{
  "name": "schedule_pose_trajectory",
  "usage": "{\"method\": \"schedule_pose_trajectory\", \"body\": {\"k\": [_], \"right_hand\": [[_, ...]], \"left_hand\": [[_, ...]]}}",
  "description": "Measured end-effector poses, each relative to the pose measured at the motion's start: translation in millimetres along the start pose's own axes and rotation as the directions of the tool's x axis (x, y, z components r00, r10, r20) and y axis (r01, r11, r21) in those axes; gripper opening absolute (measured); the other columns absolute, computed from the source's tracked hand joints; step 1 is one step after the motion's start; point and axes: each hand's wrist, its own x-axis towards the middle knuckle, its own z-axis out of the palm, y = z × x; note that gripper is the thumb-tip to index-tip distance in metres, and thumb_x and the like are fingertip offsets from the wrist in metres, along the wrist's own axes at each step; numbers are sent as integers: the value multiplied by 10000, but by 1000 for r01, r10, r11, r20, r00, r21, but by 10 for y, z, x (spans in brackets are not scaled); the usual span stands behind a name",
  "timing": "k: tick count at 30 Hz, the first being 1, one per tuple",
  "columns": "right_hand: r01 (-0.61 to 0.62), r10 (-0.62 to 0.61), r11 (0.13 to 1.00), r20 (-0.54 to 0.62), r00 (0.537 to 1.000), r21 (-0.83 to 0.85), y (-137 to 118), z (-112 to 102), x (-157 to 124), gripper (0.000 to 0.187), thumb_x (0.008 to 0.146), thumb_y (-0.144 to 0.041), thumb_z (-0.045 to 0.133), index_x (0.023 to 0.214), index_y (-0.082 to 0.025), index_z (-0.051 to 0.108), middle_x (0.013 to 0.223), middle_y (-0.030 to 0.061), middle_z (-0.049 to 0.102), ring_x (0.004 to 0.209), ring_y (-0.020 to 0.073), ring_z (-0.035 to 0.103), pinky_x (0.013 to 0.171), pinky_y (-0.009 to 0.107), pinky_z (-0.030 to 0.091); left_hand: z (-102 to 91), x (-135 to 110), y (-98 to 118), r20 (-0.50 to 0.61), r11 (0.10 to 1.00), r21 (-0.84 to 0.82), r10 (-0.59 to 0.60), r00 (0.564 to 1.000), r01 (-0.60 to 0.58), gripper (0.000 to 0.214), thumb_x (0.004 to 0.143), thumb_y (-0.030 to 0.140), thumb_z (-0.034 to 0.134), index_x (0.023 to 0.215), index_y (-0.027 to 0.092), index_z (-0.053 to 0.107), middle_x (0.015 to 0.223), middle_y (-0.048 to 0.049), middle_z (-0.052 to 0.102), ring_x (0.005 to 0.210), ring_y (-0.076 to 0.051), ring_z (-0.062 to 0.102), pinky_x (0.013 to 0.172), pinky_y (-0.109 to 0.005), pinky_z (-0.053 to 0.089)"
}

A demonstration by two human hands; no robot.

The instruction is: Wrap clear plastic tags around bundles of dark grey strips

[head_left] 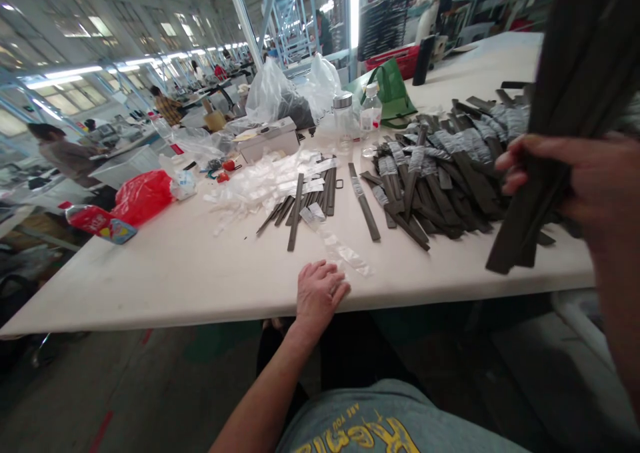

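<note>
My right hand [560,169], raised at the right, is closed around a bunch of long dark flat straps [565,79]. My left hand [323,289] rests on the table's near edge with its fingers laid on the surface. Just beyond those fingers lies a clear plastic sleeve [350,253]. Ahead of it is a small group of dark straps [295,216], with a rectangular buckle showing at one side. One single strap [365,203] lies apart. Further right spreads a large pile of straps [450,179], many with clear plastic wrapped round them.
Loose clear sleeves [265,189] are heaped mid-table. Behind them stand a white box [270,141], a glass jar [343,123], a plastic bottle [371,109] and a green bag [393,89]. A red bag [145,196] and a red-labelled bottle [97,221] lie left. People sit at distant workstations.
</note>
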Motion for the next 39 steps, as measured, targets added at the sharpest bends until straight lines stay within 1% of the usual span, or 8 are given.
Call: {"method": "schedule_pose_trajectory", "body": {"k": [5, 11, 16, 20, 23, 27, 32, 39], "right_hand": [[-417, 414, 904, 453, 790, -98, 414, 765, -883, 371, 653, -511, 727, 694, -148, 661, 473, 17, 590, 368, 88, 477, 323, 184, 320], [-496, 425, 865, 631, 649, -72, 785, 1471, -1325, 368, 678, -489, 705, 781, -149, 613, 532, -12, 613, 388, 85, 503, 371, 185, 370], [-468, 380, 884, 602, 702, -12, 827, 1664, -1312, 352, 627, -403, 754, 786, -173, 540, 556, -68, 568, 388, 76, 498, 372, 184, 392], [-365, 321, 930, 548, 773, -29, 780, 1642, -1249, 259, 632, -315, 730, 730, -173, 536, 518, -82, 520, 384, 61, 466, 372, 173, 367], [-264, 243, 964, 540, 806, -40, 753, 1602, -1207, 216, 662, -301, 704, 740, -174, 546, 569, -67, 542, 402, 66, 489, 381, 180, 386], [-175, 169, 983, 578, 798, -46, 753, 1593, -1186, 208, 688, -310, 694, 760, -180, 549, 612, -61, 541, 427, 72, 510, 403, 189, 424], [-68, 100, 995, 569, 816, -78, 715, 1520, -1208, 215, 776, -368, 636, 830, -181, 544, 650, -42, 574, 442, 87, 549, 434, 195, 444], [-160, 198, 980, 505, 840, -117, 794, 1138, -1440, 385, 900, -524, 439, 809, -171, 563, 685, 18, 643, 404, 92, 507, 424, 226, 409]], "left_hand": [[-115, -37, 67, -104, 999, -19, 44, 994, -47, 88, 847, 278, 622, 897, 292, 694, 1038, -3, 712, 1097, -206, 578, 1056, -448, 322], [-298, -97, 123, -117, 997, 7, 73, 991, -72, 137, 840, 280, 626, 948, 323, 697, 1073, -20, 707, 1124, -232, 571, 1064, -476, 305], [-321, -148, 220, -89, 993, -78, 82, 993, -89, 191, 838, 265, 628, 1003, 340, 689, 1091, -12, 702, 1127, -230, 572, 1085, -467, 287], [-338, -202, 262, -52, 924, -350, -180, 982, 151, 384, 782, 378, 681, 1140, 249, 629, 1143, -80, 669, 1077, -257, 587, 980, -427, 415], [-334, -193, 245, 217, 668, -603, -388, 896, 436, 397, 802, 445, 630, 1114, 199, 634, 1048, -86, 695, 909, -232, 638, 819, -367, 494], [-294, -89, 248, 474, 380, -718, -346, 810, 583, 333, 758, 446, 668, 923, 161, 718, 844, -69, 728, 754, -197, 643, 736, -312, 491], [-232, 65, 259, 562, 266, -706, -354, 748, 656, 284, 717, 420, 714, 772, 142, 740, 742, -81, 722, 697, -175, 638, 696, -280, 472], [-263, 372, 124, 506, -228, -850, -604, 616, 475, 358, 564, 401, 840, 751, 163, 650, 857, -53, 715, 733, -145, 668, 651, -225, 483]]}}
